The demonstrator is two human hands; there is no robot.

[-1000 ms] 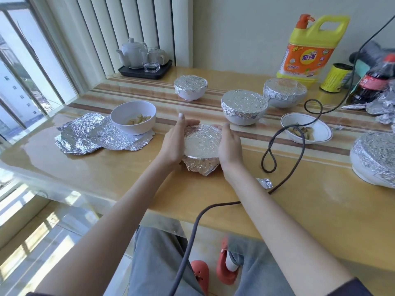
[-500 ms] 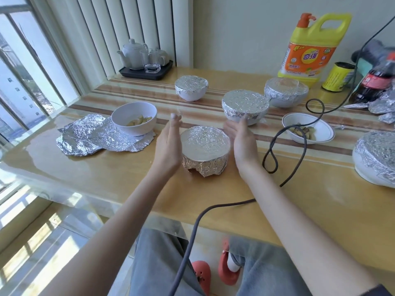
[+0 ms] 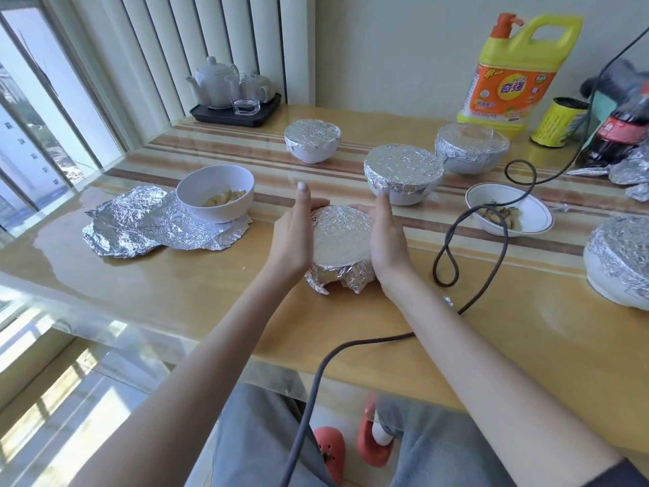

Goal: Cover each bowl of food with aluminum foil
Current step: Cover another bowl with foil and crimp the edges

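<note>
**Foil-wrapped bowl held between two hands**

Landmark: foil-wrapped bowl (image 3: pixel 341 242), on the table (image 3: pixel 175 286) near its front edge, foil skirt crumpled below the rim.

- Left hand (image 3: pixel 293 237): flat against the bowl's left side, fingers straight and pressed together.
- Right hand (image 3: pixel 386 237): flat against the bowl's right side, fingers straight, thumb lying on the far rim.
- Open white bowl (image 3: pixel 215 191) with food: left of the landmark, resting on loose foil sheets (image 3: pixel 140 226).
- Three covered bowls behind it: far-left (image 3: pixel 312 140), middle (image 3: pixel 404 172), far-right (image 3: pixel 472 145).
- Uncovered rimmed dish (image 3: pixel 509 214): to its right, beyond a looped dark cable (image 3: pixel 453 247).
- Large covered bowl (image 3: pixel 618 258): far right.
- Yellow detergent jug (image 3: pixel 516 72): behind, by the wall.
</note>
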